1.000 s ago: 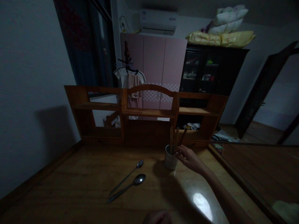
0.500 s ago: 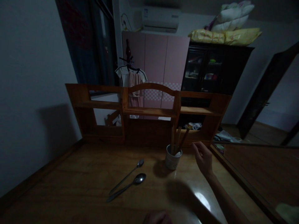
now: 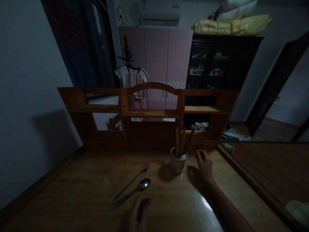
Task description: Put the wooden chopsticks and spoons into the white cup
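Note:
My left hand (image 3: 138, 211) is low over the table, just right of the spoon handles. Its fingers are half curled, the thumb apart from them, and I see nothing held. Farther right, my right hand (image 3: 205, 166) is beside a pale cup (image 3: 178, 165), not touching it, with its fingers curled in and nothing visible in them. Several chopsticks (image 3: 182, 141) stand in the cup, along with a white object (image 3: 183, 157) I cannot identify. Two metal spoons lie side by side at a slant: a slim long-handled spoon (image 3: 131, 180) and a larger spoon (image 3: 144, 184) nearer to me.
A wooden shelf unit (image 3: 151, 113) rises along the back of the table (image 3: 79, 187). A wall (image 3: 31, 96) borders the left side, and a raised wooden edge (image 3: 246, 180) runs along the right. Beyond are a pink wardrobe (image 3: 156, 58) and a dark cabinet (image 3: 243, 64).
My left hand has come up from the bottom edge and moved left toward the spoons. My right hand has lowered toward the table beside the cup. The camera view has shifted slightly.

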`<action>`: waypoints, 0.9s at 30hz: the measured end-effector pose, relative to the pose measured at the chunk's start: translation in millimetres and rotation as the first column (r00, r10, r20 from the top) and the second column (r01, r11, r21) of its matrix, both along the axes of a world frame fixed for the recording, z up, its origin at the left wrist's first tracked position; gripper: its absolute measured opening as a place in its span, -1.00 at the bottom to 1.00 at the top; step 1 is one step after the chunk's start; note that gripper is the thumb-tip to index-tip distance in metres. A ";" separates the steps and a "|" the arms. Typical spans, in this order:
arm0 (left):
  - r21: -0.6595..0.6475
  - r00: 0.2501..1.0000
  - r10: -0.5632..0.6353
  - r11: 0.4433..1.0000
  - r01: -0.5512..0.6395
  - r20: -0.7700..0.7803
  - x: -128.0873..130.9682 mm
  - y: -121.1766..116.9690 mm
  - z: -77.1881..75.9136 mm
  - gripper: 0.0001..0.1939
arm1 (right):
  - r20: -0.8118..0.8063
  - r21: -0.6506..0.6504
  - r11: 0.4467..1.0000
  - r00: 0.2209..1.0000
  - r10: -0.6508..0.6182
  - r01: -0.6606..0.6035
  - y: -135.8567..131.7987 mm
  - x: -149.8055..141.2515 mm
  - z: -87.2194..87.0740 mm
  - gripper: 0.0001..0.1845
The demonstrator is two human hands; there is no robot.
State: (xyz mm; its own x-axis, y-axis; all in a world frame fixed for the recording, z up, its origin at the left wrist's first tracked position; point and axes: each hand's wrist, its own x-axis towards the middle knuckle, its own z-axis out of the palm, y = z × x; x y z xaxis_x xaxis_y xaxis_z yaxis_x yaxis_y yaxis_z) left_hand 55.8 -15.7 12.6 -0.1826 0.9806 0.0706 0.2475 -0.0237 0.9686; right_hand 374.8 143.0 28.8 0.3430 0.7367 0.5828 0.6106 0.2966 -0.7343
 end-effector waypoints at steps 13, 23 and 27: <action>0.112 0.729 0.221 0.974 -0.196 -0.648 -102.6 28.6 -43.1 -0.61 | 0.131 -0.031 0.988 0.979 0.153 -0.150 -5.3 -21.5 0.8 -0.78; 0.042 0.755 0.185 0.978 -0.205 -0.629 -115.4 24.0 -36.1 -0.74 | 0.117 -0.045 0.987 0.981 0.158 -0.153 -6.4 -21.6 -0.1 -0.72; 0.085 0.772 0.208 0.977 -0.197 -0.601 -111.8 22.5 -32.6 -0.78 | 0.107 -0.046 0.987 0.982 0.158 -0.154 -6.8 -22.3 -1.4 -0.70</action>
State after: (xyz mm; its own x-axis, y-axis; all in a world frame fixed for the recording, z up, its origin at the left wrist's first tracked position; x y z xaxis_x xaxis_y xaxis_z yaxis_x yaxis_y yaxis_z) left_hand -56.0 6.8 -20.0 -0.2914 0.9237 0.2487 0.7811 0.0797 0.6193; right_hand 352.5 136.2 27.4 0.1576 0.7981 0.5816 0.6363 0.3683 -0.6778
